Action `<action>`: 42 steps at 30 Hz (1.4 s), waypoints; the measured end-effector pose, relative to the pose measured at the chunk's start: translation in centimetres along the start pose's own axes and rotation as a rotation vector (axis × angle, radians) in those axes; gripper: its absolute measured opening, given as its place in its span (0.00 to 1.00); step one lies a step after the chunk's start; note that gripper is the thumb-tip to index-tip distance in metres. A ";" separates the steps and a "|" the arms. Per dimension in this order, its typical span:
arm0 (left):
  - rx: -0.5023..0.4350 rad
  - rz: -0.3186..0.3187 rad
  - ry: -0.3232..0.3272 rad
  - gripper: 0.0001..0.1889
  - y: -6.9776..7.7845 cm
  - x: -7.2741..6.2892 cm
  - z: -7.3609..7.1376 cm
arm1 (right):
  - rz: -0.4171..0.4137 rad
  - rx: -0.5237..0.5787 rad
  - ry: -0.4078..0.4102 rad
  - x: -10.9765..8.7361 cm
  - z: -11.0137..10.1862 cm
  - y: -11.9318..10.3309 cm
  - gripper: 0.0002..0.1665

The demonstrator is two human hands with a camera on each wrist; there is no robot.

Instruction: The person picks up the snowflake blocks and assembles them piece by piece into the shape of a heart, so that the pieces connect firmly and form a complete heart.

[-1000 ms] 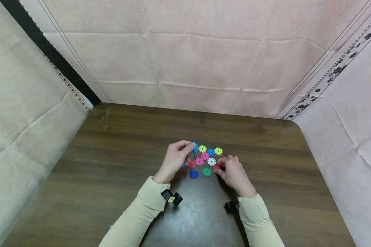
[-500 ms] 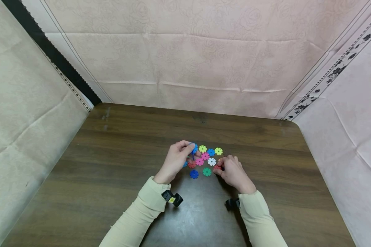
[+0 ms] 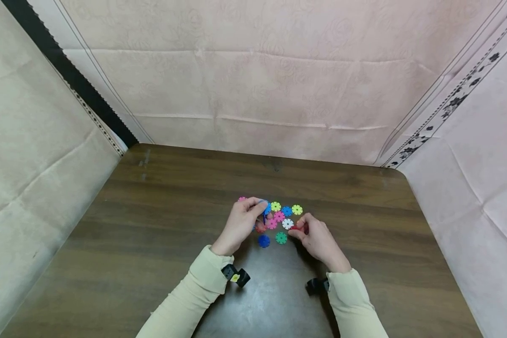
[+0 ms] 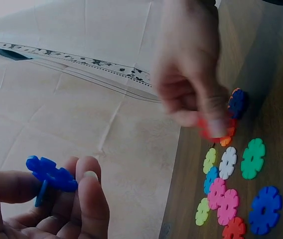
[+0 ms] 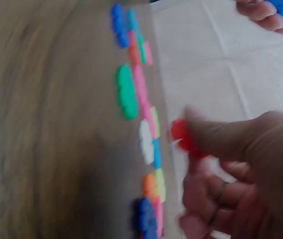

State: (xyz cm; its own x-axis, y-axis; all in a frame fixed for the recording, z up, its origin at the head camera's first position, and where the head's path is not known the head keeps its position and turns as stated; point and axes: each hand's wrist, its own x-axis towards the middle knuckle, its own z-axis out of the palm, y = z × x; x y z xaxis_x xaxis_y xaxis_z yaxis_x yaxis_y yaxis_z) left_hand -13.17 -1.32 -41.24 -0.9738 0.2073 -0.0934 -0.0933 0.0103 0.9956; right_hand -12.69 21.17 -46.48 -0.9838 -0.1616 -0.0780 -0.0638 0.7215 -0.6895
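Note:
My left hand (image 3: 236, 223) holds a blue notched plastic disc (image 4: 52, 174) between thumb and fingers. A second blue piece juts from it at an angle, seemingly slotted in. In the right wrist view, my right hand (image 5: 246, 159) pinches a red notched disc (image 5: 181, 133), blurred and raised off the table. Loose discs lie flat between and below the hands: a white one (image 3: 288, 224), a green one (image 3: 281, 238), a dark blue one (image 3: 264, 241) and touching pink ones (image 4: 227, 206). My left hand partly hides others.
Yellow discs (image 3: 297, 210) and a lighter blue disc (image 3: 286, 211) lie at the far side of the group. An orange disc (image 5: 150, 186) and another dark blue disc (image 5: 147, 216) lie near my right hand. The brown wooden table (image 3: 186, 188) meets hanging cloth at its back and sides.
My right hand has lifted a red disc from the right side of the group and shifted slightly left. The left hand stays nearly in place with the blue pieces.

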 end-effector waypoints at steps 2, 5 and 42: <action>0.006 -0.001 0.002 0.16 0.0 -0.1 0.0 | -0.056 0.073 0.043 -0.3 -0.3 -0.6 0.14; 0.002 -0.001 -0.014 0.16 0.1 -0.2 0.1 | -0.158 0.171 0.119 -0.9 -0.8 -2.0 0.12; -0.103 0.025 -0.113 0.16 0.0 -0.2 1.0 | -0.526 0.233 0.385 -1.5 -0.5 -5.0 0.15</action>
State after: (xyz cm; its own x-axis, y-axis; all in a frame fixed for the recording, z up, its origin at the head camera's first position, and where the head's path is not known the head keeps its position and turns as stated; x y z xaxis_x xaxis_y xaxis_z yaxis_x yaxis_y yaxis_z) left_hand -12.72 -0.36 -41.23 -0.9472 0.3147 -0.0615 -0.0960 -0.0954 0.9908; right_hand -10.99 18.12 -42.52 -0.8244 -0.1682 0.5405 -0.5531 0.4423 -0.7060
